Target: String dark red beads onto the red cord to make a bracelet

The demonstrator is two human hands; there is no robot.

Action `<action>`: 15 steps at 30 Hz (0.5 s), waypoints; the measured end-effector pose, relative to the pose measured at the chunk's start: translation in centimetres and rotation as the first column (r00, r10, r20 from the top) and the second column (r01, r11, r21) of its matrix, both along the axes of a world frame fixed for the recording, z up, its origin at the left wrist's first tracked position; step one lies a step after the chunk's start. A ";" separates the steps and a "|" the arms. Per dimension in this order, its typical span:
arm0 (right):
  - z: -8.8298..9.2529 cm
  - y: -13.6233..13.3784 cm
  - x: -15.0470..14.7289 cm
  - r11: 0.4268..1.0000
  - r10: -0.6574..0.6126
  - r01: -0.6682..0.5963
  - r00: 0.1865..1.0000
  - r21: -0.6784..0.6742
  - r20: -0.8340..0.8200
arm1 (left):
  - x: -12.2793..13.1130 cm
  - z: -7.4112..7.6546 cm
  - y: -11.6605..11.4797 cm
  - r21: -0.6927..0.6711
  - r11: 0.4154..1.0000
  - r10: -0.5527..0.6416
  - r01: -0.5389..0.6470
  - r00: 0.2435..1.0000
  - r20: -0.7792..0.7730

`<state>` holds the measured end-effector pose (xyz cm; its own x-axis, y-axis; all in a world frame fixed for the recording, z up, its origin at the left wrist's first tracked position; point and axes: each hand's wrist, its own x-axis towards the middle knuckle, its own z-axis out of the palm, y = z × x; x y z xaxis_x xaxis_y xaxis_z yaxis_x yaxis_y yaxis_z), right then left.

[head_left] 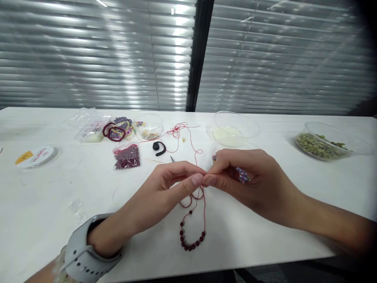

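My left hand (171,184) and my right hand (244,181) meet fingertip to fingertip in a pinch over the table, closed on a thin red cord (204,212). From there the cord hangs in a loop strung with several dark red beads (190,247). A purple flower-patterned piece (242,175) shows in the curled fingers of my right hand. Below my hands lie scissors (186,204), their finger loops and one blade tip showing, the middle covered by my left hand. The exact point where the cord is pinched is hidden by my fingertips.
Behind my hands lie a bag of dark red beads (127,157), a black earpiece (159,148) and tangled red cord (178,129). Clear plastic tubs (235,125) stand at the back, one with green seeds (319,146) at right. A round white lid (37,157) rests at left.
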<state>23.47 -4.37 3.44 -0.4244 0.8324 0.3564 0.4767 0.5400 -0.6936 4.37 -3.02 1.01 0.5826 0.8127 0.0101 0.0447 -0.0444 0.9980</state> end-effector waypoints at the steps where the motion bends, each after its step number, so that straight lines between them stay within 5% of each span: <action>1: 0.0 0.0 0.0 1.000 -0.002 0.002 1.000 -0.016 -0.002 | 0.0 0.0 0.0 0.004 1.000 0.008 -0.008 1.000 0.010; 10: 0.7 0.5 0.1 0.997 -0.027 0.025 0.999 -0.073 -0.029 | 0.2 -0.2 0.1 -0.066 0.998 -0.017 0.015 0.999 -0.031; 15: 2.3 1.4 1.4 0.985 -0.148 0.140 0.987 0.102 0.071 | 0.4 0.0 0.1 -0.087 0.995 0.041 -0.042 0.999 -0.014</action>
<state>24.90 -2.94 5.77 -0.3323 0.8502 0.4084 0.6047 0.5243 -0.5995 4.74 -2.95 1.04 0.5477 0.8338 -0.0689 0.0568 0.0451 0.9974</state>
